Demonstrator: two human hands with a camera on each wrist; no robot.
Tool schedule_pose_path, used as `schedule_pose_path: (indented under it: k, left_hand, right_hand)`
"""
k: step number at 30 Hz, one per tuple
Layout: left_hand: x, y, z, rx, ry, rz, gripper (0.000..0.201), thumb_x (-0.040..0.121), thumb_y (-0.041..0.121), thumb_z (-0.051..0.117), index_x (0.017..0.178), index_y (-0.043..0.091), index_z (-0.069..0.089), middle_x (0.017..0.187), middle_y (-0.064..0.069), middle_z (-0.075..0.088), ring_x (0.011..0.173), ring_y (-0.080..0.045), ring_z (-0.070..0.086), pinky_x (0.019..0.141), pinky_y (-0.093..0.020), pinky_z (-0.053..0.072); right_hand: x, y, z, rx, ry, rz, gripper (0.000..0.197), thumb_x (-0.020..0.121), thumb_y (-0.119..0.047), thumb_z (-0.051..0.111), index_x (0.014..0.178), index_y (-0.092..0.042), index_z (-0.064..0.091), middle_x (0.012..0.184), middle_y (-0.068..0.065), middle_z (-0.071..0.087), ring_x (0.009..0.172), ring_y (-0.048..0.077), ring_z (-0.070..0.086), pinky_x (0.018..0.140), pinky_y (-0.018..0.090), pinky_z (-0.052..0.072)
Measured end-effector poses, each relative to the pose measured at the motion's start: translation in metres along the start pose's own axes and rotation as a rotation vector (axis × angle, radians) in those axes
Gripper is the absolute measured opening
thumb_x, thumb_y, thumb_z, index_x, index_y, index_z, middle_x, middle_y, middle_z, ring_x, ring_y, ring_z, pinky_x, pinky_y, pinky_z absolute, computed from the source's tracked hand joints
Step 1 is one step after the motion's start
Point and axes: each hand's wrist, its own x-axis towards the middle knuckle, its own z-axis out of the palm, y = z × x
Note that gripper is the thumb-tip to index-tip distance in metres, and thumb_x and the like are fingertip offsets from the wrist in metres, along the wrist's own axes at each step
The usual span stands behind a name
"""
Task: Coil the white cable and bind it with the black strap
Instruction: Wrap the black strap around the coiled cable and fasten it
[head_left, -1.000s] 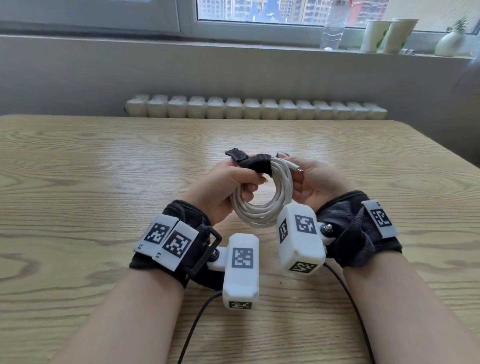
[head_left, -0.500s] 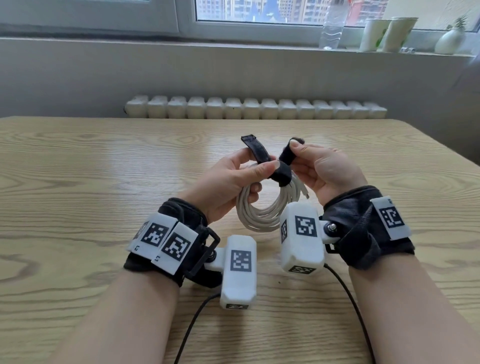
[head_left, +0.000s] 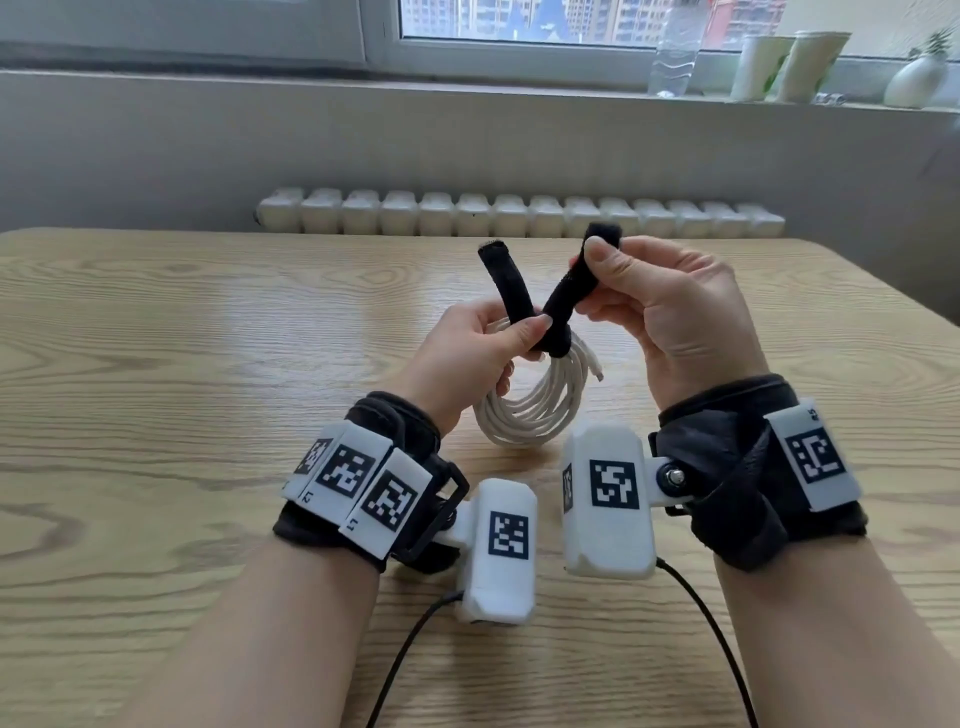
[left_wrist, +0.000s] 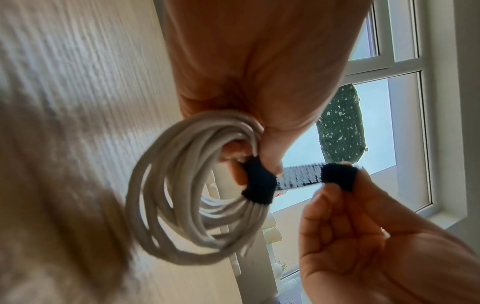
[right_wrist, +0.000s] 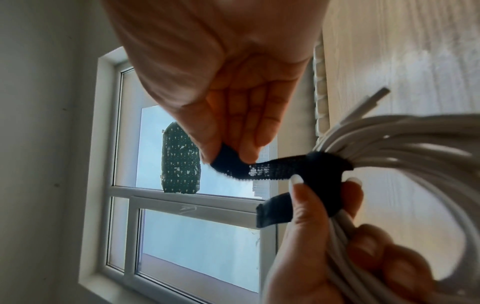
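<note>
The white cable (head_left: 535, 405) hangs as a coil of several loops above the wooden table (head_left: 156, 364). My left hand (head_left: 483, 353) grips the top of the coil (left_wrist: 187, 185), thumb pressed on the black strap (head_left: 550, 322) where it wraps the loops. One strap end (head_left: 506, 280) sticks up free. My right hand (head_left: 660, 306) pinches the other strap end (head_left: 602, 239) between thumb and fingers and holds it pulled up and to the right, taut (right_wrist: 259, 169). The strap's hook side (left_wrist: 298, 178) shows between the two hands. A cable plug (right_wrist: 374, 100) pokes out of the coil.
A row of white egg-carton-like trays (head_left: 519, 215) lines the table's far edge. On the windowsill stand a water bottle (head_left: 675, 47), paper cups (head_left: 789, 65) and a small vase (head_left: 917, 80). Black cords (head_left: 415, 660) run from the wrist cameras over the table's near edge.
Both hands have lifted the coil. The right hand took hold of one strap end and pulled it up and right, so the strap now stands in a V above the coil.
</note>
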Motion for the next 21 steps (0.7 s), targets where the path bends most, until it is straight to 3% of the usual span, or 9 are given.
schedule_pose_path:
  k: [4, 7, 9, 12, 18, 21]
  left_hand:
    - [0.002, -0.002, -0.002, -0.016, 0.101, 0.013, 0.005, 0.092, 0.017, 0.058, 0.092, 0.016, 0.064, 0.075, -0.005, 0.061, 0.052, -0.010, 0.042, 0.050, -0.023, 0.040]
    - [0.000, -0.002, -0.004, -0.171, 0.097, -0.049, 0.010, 0.094, 0.015, 0.055, 0.100, 0.013, 0.062, 0.081, -0.008, 0.060, 0.055, -0.009, 0.042, 0.047, -0.018, 0.040]
    - [-0.002, -0.002, -0.006, -0.278, 0.062, -0.086, 0.014, 0.095, 0.014, 0.051, 0.103, 0.014, 0.063, 0.084, -0.010, 0.059, 0.056, -0.009, 0.041, 0.047, -0.017, 0.040]
    - [-0.002, -0.002, -0.009, -0.403, 0.041, -0.109, 0.019, 0.097, 0.012, 0.047, 0.105, 0.013, 0.064, 0.078, -0.007, 0.060, 0.055, -0.008, 0.039, 0.046, -0.017, 0.039]
    - [0.002, -0.006, -0.011, -0.527, 0.087, -0.134, 0.020, 0.097, 0.012, 0.046, 0.112, 0.008, 0.059, 0.063, 0.002, 0.063, 0.052, -0.008, 0.036, 0.042, -0.017, 0.038]
    - [0.001, -0.005, -0.010, -0.548, 0.092, -0.145, 0.016, 0.094, 0.019, 0.054, 0.105, 0.009, 0.058, 0.055, 0.006, 0.060, 0.046, -0.005, 0.038, 0.041, -0.016, 0.038]
  right_hand:
    - [-0.001, 0.007, 0.005, -0.039, -0.103, -0.005, 0.008, 0.084, -0.007, 0.067, 0.077, -0.006, 0.071, 0.067, 0.003, 0.073, 0.060, 0.012, 0.066, 0.061, 0.020, 0.055]
    - [-0.001, 0.012, 0.007, -0.090, -0.180, 0.002, 0.005, 0.082, -0.003, 0.068, 0.083, -0.002, 0.072, 0.078, 0.009, 0.074, 0.070, 0.015, 0.067, 0.069, 0.020, 0.055]
    - [-0.003, 0.015, 0.008, -0.097, -0.225, 0.001, 0.007, 0.081, 0.001, 0.068, 0.086, -0.001, 0.073, 0.082, 0.008, 0.075, 0.072, 0.012, 0.068, 0.066, 0.016, 0.053]
    - [-0.003, 0.017, 0.008, -0.108, -0.251, -0.021, 0.017, 0.076, 0.009, 0.068, 0.083, -0.006, 0.073, 0.071, -0.004, 0.075, 0.067, 0.005, 0.070, 0.065, 0.013, 0.051]
    - [-0.003, 0.022, 0.012, -0.302, -0.305, -0.062, 0.022, 0.067, 0.016, 0.072, 0.073, -0.005, 0.073, 0.064, -0.004, 0.072, 0.061, 0.003, 0.066, 0.064, 0.013, 0.050]
    - [-0.003, 0.021, 0.011, -0.365, -0.330, -0.056, 0.021, 0.067, 0.014, 0.074, 0.072, -0.007, 0.074, 0.063, -0.004, 0.072, 0.059, 0.002, 0.064, 0.061, 0.012, 0.050]
